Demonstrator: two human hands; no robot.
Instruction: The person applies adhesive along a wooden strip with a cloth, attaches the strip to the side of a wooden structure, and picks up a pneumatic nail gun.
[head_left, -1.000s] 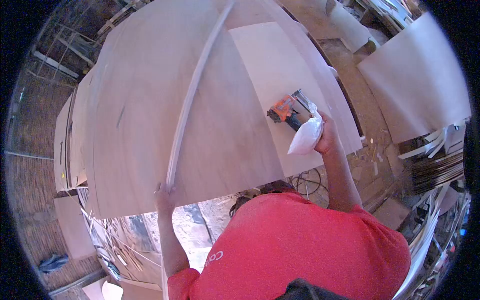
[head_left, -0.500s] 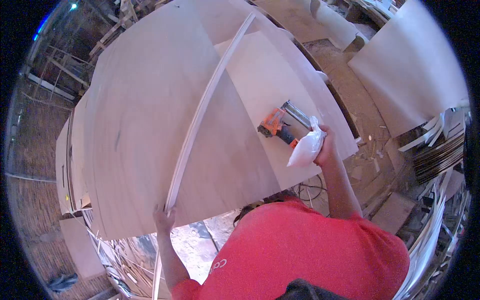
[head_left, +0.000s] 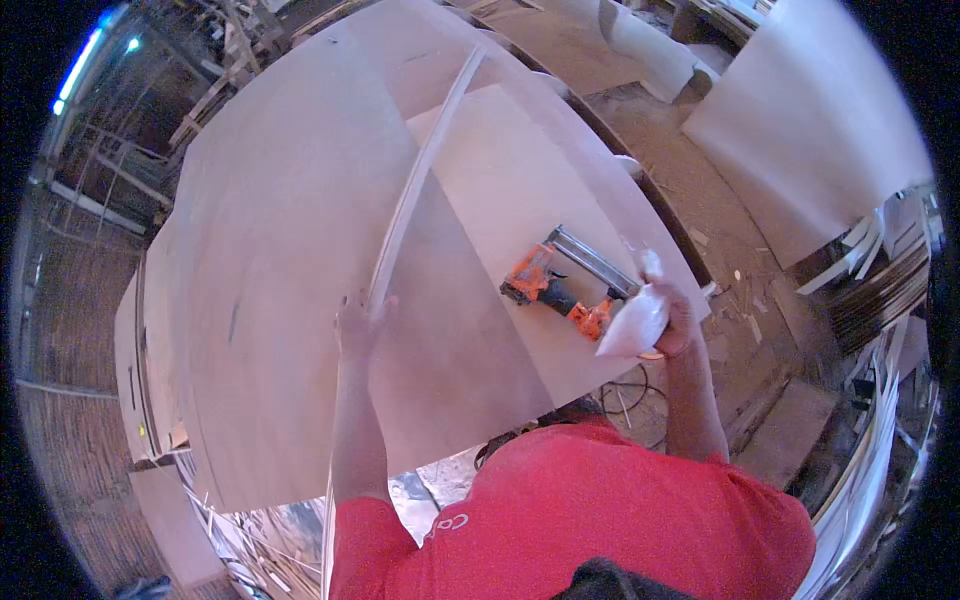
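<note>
Your left hand (head_left: 360,325) grips the strip (head_left: 419,180), seemingly steadying it; right hand (head_left: 682,320) clutches the bag (head_left: 635,325) by the boards' (head_left: 270,250) near right corner.

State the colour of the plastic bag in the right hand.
The plastic bag looks white, with a faint pinkish cast; the head view shows it.

You get a dim, pinkish view, the worktop (head_left: 280,220) lit softly and evenly with only faint shading. At your upper left a bluish tube light (head_left: 78,72) glares against dark, grainy surroundings. Pale sheen streaks the hanging sheet (head_left: 800,130); your plastic bag (head_left: 638,322) shines nearly white. The wide lens bows straight edges and blackens your corners; fine detail looks soft, and clutter near the rim smears.
</note>
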